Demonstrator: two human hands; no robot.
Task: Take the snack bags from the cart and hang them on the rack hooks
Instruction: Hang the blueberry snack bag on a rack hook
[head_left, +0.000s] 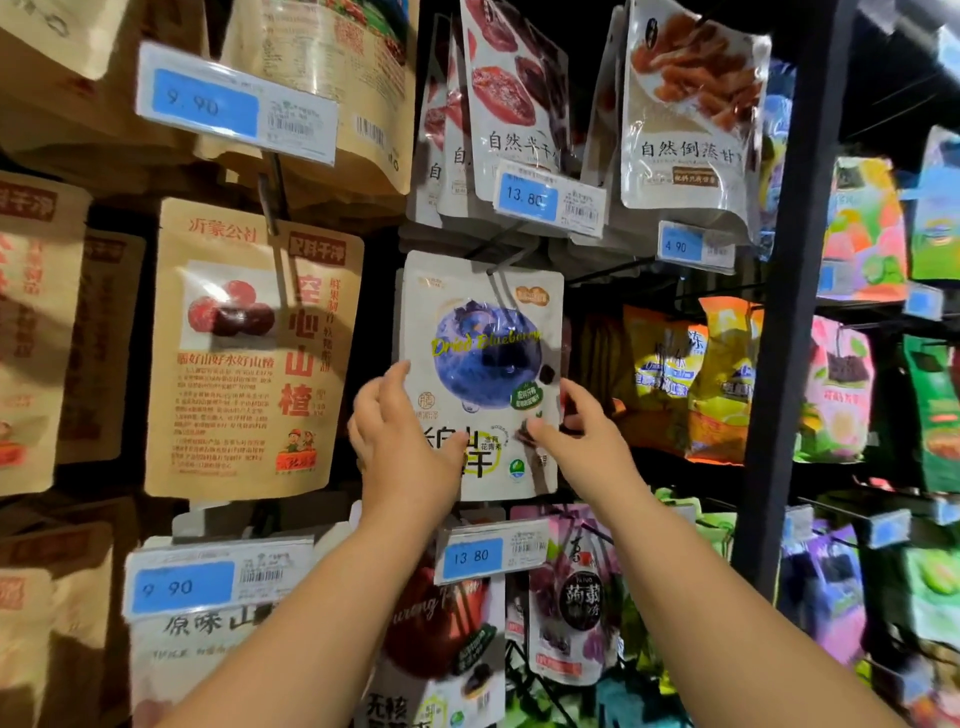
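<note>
A white dried blueberry bag (480, 338) hangs at the middle of the rack, its top hole on a metal hook (501, 283). My left hand (400, 431) grips the bag's lower left edge, thumb on the front. My right hand (576, 431) grips the lower right edge, thumb across the front and fingers behind. More bags of the same kind sit behind it. The cart is out of view.
Brown hawthorn bags (249, 348) hang to the left. Dried fruit bags (519, 104) hang above, with price tags (548, 197) sticking out. A 13.80 tag (491, 556) juts out just under my wrists. A dark upright post (795, 312) stands at the right.
</note>
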